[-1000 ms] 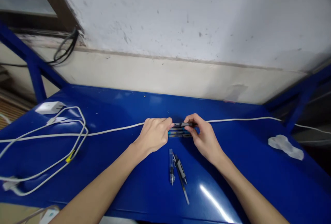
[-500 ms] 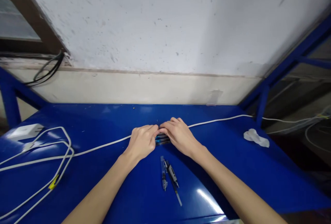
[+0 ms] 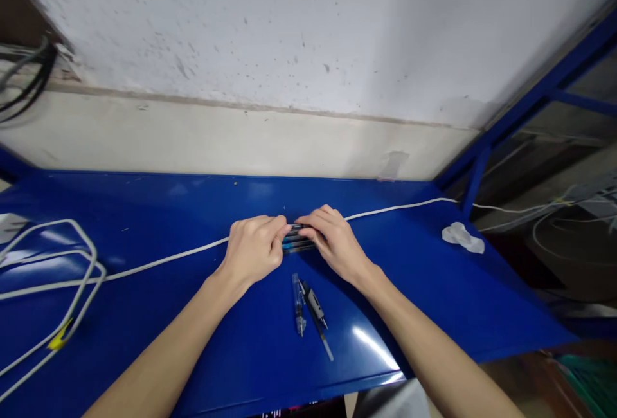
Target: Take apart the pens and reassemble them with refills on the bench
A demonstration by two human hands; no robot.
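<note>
1. Two hands are seen at the middle of the frame, brought together over a blue table (image 3: 434,289).
2. A few dark pens (image 3: 297,242) are held side by side between the hands, lying crosswise just above the table top, slightly above the frame's centre.
3. The left hand (image 3: 253,247) is curled nearly closed, with its thumb and bent fingertips pinched on the left end of the pens.
4. The right hand (image 3: 335,244) is bent over the right end of the pens, with its fingers (image 3: 311,220) laid along the top of them and closed down on them; its thumb is hidden.
5. The fingertips of both hands are almost touching above the pens.
6. A clear pen barrel (image 3: 299,305) and a dark pen part (image 3: 315,312) are laid just below the hands, close together and pointing toward the lower edge of the frame.
7. A white cable (image 3: 168,256) is stretched across the table from left to right and passes behind the hands.
8. Loops of white cord (image 3: 72,263) with a yellow tag (image 3: 58,343) are seen at the left edge.
9. A crumpled white wad (image 3: 463,238) is lying at the right end of the table, well apart from the hands.
10. A stained white wall (image 3: 289,51) is filling the upper half of the frame.
</note>
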